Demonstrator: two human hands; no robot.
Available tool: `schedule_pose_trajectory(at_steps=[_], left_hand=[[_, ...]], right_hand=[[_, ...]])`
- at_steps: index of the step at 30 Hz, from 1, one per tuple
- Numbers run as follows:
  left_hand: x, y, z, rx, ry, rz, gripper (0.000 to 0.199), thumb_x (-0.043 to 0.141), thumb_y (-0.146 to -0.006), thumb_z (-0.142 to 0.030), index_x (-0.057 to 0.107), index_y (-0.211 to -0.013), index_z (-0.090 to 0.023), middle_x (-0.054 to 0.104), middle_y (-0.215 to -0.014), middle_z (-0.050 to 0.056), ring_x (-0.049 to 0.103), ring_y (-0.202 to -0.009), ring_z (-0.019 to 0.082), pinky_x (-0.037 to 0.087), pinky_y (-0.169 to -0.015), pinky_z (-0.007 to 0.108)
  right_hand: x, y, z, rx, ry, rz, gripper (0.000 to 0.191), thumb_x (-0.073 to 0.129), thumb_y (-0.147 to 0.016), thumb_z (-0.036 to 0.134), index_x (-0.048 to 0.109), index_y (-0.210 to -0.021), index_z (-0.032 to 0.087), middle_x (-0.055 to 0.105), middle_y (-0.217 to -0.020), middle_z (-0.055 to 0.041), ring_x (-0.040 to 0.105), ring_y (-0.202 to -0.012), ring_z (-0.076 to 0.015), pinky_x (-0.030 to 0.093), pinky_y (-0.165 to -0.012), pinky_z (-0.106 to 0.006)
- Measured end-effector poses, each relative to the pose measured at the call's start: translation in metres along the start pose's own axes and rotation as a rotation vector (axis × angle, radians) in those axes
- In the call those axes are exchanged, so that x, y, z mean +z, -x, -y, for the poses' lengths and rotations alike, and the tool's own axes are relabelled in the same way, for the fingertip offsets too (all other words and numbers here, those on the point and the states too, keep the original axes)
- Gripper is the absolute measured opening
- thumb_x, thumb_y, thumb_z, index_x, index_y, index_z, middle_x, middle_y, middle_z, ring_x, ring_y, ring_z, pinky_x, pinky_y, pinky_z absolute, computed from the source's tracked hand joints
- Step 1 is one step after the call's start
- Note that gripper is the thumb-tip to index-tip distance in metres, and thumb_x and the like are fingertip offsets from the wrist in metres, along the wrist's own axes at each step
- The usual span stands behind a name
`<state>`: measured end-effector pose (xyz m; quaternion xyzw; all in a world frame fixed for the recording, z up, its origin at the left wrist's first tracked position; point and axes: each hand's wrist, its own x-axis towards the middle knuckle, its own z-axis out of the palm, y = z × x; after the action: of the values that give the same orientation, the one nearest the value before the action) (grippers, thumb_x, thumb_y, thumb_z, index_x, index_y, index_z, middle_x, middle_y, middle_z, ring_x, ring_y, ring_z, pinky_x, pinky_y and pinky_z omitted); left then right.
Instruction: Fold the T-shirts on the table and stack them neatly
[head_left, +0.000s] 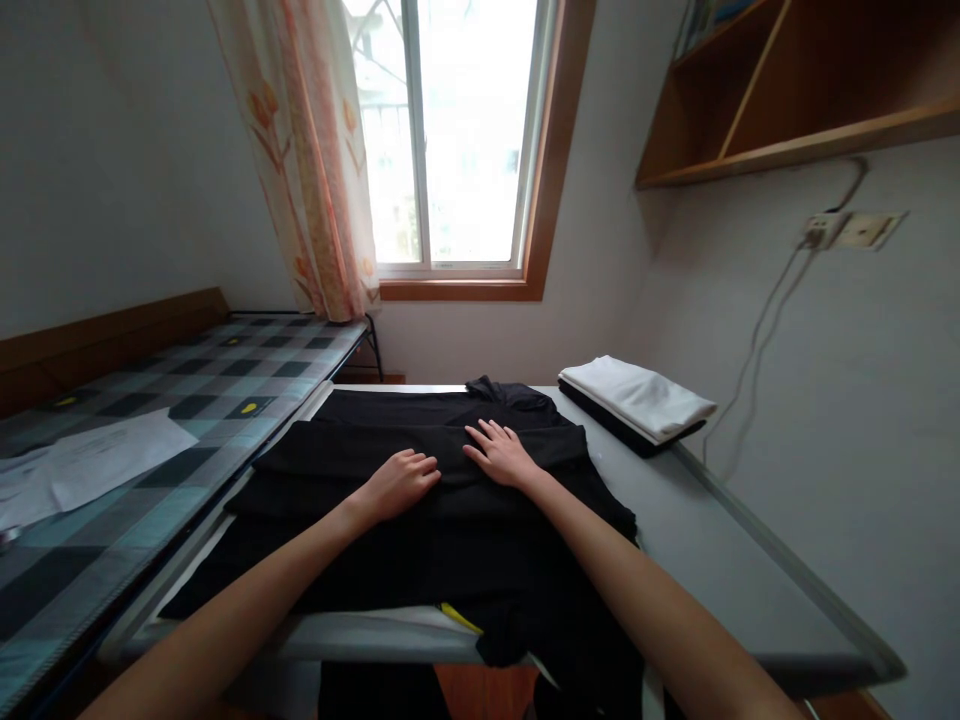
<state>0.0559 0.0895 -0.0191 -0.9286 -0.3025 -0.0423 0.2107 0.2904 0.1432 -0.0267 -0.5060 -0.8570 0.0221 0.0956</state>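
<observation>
A black garment (420,560), apparently a shirt, lies spread across the table with a raised fold running from left to right. Its near part droops over the front edge. My left hand (401,482) rests on the middle of the cloth, palm down, fingers a little bent and not gripping. To the right, my right hand (501,453) lies flat on the same fold with its fingers spread. Dark bunched cloth (514,394) shows at the far edge of the garment. A yellow strip (460,618) peeks out beneath the near edge.
A folded white cloth (637,395) sits on a folded black one (615,428) at the back right of the white table (720,560). On the left is a bed with a checked cover (180,390) and white papers (105,465). A shelf (810,135) overhangs the right side.
</observation>
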Motion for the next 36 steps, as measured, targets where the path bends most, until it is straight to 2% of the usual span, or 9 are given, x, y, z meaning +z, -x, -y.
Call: schedule_pose_trajectory(at_steps=[6,9,12,16,19,23,30,33,36], left_hand=[[0.006,0.024,0.010,-0.094,0.034,-0.038,0.016,0.051,-0.093,-0.016,0.066,-0.099,-0.019,0.064,-0.090,0.005,0.059,-0.076,0.017,0.044,-0.070,0.031],[0.005,0.056,0.030,-0.191,0.023,0.006,0.021,0.052,-0.091,-0.012,0.067,-0.102,-0.019,0.065,-0.094,0.006,0.060,-0.079,0.018,0.045,-0.071,0.030],[0.002,0.100,0.056,-0.350,0.012,0.082,0.029,0.050,-0.087,-0.008,0.069,-0.106,-0.019,0.065,-0.097,0.008,0.060,-0.080,0.019,0.046,-0.072,0.031],[0.000,0.158,0.085,-0.628,0.038,0.187,0.036,0.042,-0.087,-0.012,0.072,-0.104,-0.020,0.066,-0.095,0.009,0.063,-0.081,0.022,0.047,-0.072,0.033],[-0.002,0.180,0.096,-0.754,0.187,0.188,0.035,0.044,-0.090,-0.034,0.072,-0.108,-0.024,0.066,-0.099,0.007,0.064,-0.089,0.023,0.049,-0.074,0.031],[-0.006,0.175,0.106,-0.890,0.352,0.266,0.048,0.036,-0.091,-0.055,0.073,-0.103,-0.026,0.068,-0.105,0.005,0.065,-0.095,0.023,0.049,-0.077,0.030],[0.008,0.126,0.136,-0.863,0.191,0.317,0.053,0.045,-0.084,-0.028,0.054,-0.136,-0.023,0.058,-0.134,0.010,0.052,-0.125,0.026,0.037,-0.106,0.038],[0.009,0.110,0.150,-0.834,0.246,0.455,0.056,0.052,-0.080,-0.028,0.054,-0.136,-0.025,0.056,-0.137,0.010,0.047,-0.130,0.028,0.035,-0.107,0.044],[0.006,0.104,0.164,-0.834,0.262,0.486,0.050,0.058,-0.074,-0.030,0.063,-0.124,-0.024,0.060,-0.132,0.010,0.051,-0.125,0.029,0.038,-0.103,0.043]], right_hand=[[-0.004,0.017,-0.035,0.073,0.022,0.066,0.040,0.055,-0.094,0.040,0.056,-0.128,0.020,0.056,-0.131,-0.0098,0.058,-0.112,-0.0247,0.049,-0.094,-0.047],[-0.006,0.034,-0.067,0.127,0.057,0.081,0.056,0.035,-0.097,0.056,0.046,-0.143,0.026,0.042,-0.151,-0.0106,0.035,-0.139,-0.0306,0.027,-0.114,-0.051],[-0.006,0.050,-0.097,0.223,0.118,0.089,0.072,0.019,-0.094,0.067,0.034,-0.151,0.025,0.027,-0.159,-0.0103,0.017,-0.147,-0.0285,0.013,-0.118,-0.049],[-0.002,0.062,-0.117,0.308,0.105,0.100,0.076,0.014,-0.093,0.069,0.026,-0.154,0.025,0.020,-0.161,-0.0087,0.012,-0.148,-0.0279,0.014,-0.117,-0.052],[0.001,0.063,-0.119,0.311,0.083,0.088,0.076,0.014,-0.093,0.068,0.026,-0.154,0.024,0.020,-0.161,-0.0090,0.011,-0.148,-0.0283,0.017,-0.117,-0.051],[0.004,0.062,-0.119,0.307,0.073,0.059,0.075,0.016,-0.093,0.067,0.030,-0.153,0.024,0.024,-0.160,-0.0089,0.014,-0.148,-0.0285,0.019,-0.117,-0.049],[0.007,0.062,-0.121,0.310,0.073,0.025,0.070,0.021,-0.094,0.063,0.035,-0.151,0.025,0.028,-0.159,-0.0082,0.019,-0.147,-0.0287,0.022,-0.116,-0.049],[0.008,0.062,-0.121,0.311,0.076,0.009,0.069,0.022,-0.094,0.063,0.036,-0.151,0.026,0.030,-0.158,-0.0072,0.021,-0.146,-0.0283,0.024,-0.116,-0.048],[0.008,0.063,-0.121,0.304,0.073,-0.014,0.067,0.022,-0.094,0.062,0.038,-0.150,0.027,0.033,-0.157,-0.0065,0.023,-0.146,-0.0283,0.025,-0.115,-0.048]])
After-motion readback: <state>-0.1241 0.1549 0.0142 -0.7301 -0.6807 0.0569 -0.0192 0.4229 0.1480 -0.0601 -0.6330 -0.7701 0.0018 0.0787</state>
